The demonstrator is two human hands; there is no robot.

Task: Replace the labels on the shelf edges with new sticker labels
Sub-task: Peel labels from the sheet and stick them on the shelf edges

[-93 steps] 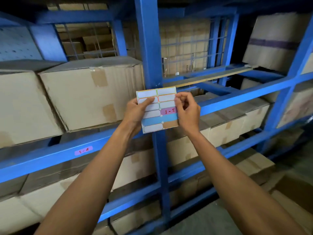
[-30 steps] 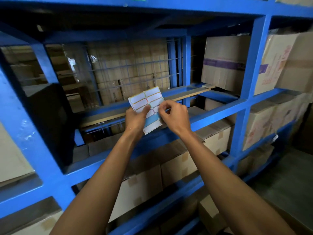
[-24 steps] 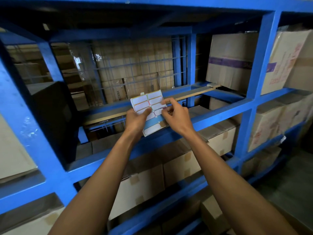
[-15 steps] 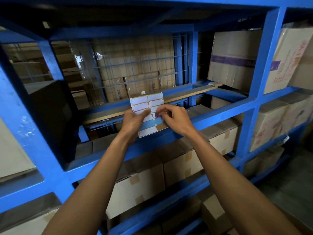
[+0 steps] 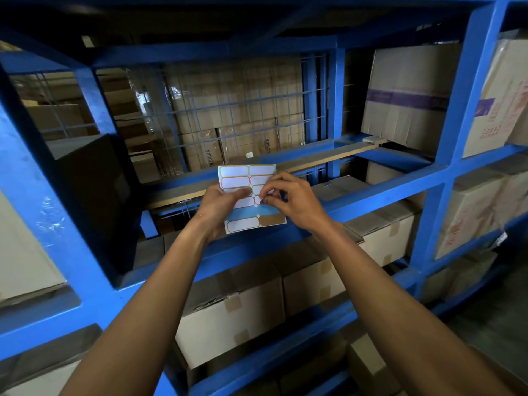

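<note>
Right hand (image 5: 294, 202): thumb and forefinger pinched on the edge of one pink-bordered sticker label (image 5: 260, 199) in the middle right of the sheet; the peel looks just started, but the fingers hide how far the label has lifted. Left hand (image 5: 220, 205): grasping the white rectangular sheet of colour-bordered sticker labels (image 5: 248, 195) from its left side, thumb pressed across the face to steady it.

Sheet held upright in front of the blue steel shelf edge (image 5: 380, 192), near it but apart. Lower rows already show gaps: a blue backing strip and one brown blank. Any writing on the pinched label is covered by fingers.

Step in hand, by judgement: freeing one new label from the sheet. Next move calls for a clean peel without curling, then carrying the label to the shelf edge and pressing it flat. No old label can be made out on this stretch of beam.

Legible writing: "IN CHINA" printed vertically on the stacked brown cardboard cartons (image 5: 243, 138) behind the blue wire mesh panel (image 5: 243, 110). Red print on the pale carton at far right (image 5: 503, 110) too blurred to read.
</note>
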